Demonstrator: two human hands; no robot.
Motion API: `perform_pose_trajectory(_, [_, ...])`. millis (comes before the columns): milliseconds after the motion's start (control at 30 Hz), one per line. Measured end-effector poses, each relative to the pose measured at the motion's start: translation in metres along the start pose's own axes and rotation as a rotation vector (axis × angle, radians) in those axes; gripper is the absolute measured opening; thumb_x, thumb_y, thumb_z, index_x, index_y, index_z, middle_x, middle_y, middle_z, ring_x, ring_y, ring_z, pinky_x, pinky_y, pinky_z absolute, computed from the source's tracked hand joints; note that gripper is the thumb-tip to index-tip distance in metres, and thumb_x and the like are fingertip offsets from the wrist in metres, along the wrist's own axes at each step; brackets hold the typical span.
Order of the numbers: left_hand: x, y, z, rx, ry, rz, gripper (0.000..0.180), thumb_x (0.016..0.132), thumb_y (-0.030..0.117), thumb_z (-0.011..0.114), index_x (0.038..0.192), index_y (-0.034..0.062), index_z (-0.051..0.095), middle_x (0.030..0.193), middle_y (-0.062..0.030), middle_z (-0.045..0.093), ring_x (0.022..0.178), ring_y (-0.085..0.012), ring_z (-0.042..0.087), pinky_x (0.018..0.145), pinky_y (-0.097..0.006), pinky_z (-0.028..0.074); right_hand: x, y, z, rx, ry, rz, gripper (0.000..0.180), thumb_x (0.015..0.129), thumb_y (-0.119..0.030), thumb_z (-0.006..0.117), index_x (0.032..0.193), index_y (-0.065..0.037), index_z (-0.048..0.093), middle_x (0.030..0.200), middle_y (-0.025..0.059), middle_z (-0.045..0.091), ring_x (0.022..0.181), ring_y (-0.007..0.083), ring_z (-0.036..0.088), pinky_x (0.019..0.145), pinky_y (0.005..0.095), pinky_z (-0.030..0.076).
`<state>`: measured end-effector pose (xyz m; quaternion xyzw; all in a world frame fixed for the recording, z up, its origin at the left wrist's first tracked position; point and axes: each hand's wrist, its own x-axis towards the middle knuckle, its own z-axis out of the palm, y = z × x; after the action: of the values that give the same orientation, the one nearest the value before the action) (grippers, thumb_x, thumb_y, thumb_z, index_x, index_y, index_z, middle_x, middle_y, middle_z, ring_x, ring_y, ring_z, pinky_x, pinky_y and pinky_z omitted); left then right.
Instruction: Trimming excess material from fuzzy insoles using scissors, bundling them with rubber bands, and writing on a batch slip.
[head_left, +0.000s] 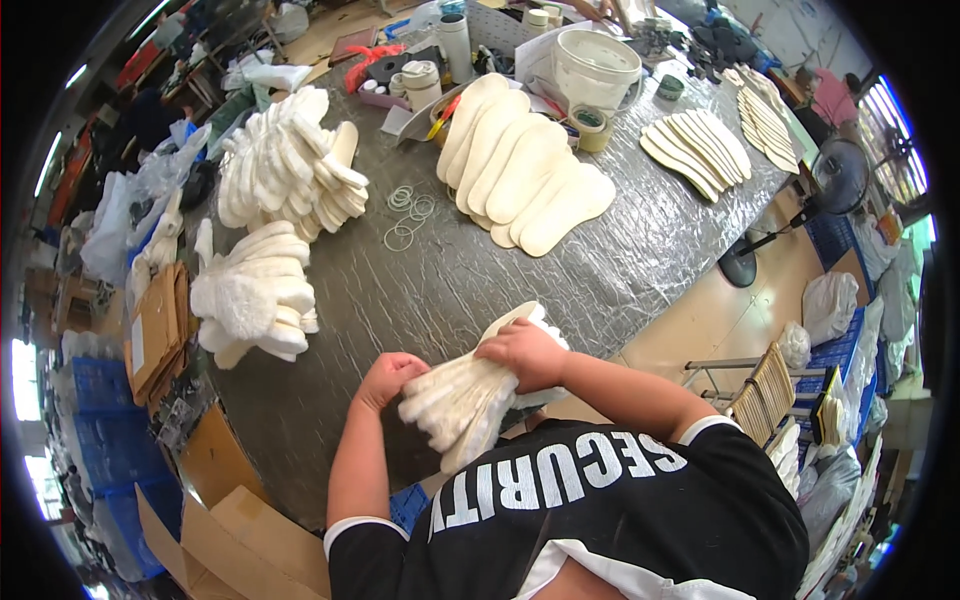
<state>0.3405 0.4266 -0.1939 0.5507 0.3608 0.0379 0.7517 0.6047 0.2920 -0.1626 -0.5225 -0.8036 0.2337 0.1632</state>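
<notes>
A fanned bundle of fleecy white insoles (462,405) is held over the near edge of the table, close to my body. Across the upper part of the bundle lies my right hand (524,353), its fingers wrapped around the insoles. My left hand (396,377) is closed at the bundle's left edge, pinching an insole there; its fingertips are partly hidden. More of the bundle sticks out past my right hand, with a smooth cream sole face (510,318) showing at the top.
Fleecy insole piles (255,290) (285,165) stand on the left of the dark table (370,300). Flat cream insoles (525,170) lie fanned at centre, with more insoles (697,150) at right. Rubber bands (405,215), a white bucket (597,70) and tape (590,122) lie farther back.
</notes>
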Motion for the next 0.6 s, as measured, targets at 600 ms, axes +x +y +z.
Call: perform_pose_trajectory(600, [-0.081, -0.044, 0.030, -0.122, 0.160, 0.027, 0.018, 0.081, 0.014, 0.066, 0.093, 0.0025, 0.059, 0.073, -0.0008, 0.059, 0.064, -0.0077, 0.053, 0.056, -0.023, 0.047, 0.049, 0.000, -0.010, -0.098, -0.040, 0.446, 0.057, 0.058, -0.025, 0.071, 0.112, -0.019, 0.055, 0.101, 0.0026, 0.064, 0.100, 0.0227, 0.057, 0.084, 0.0408, 0.040])
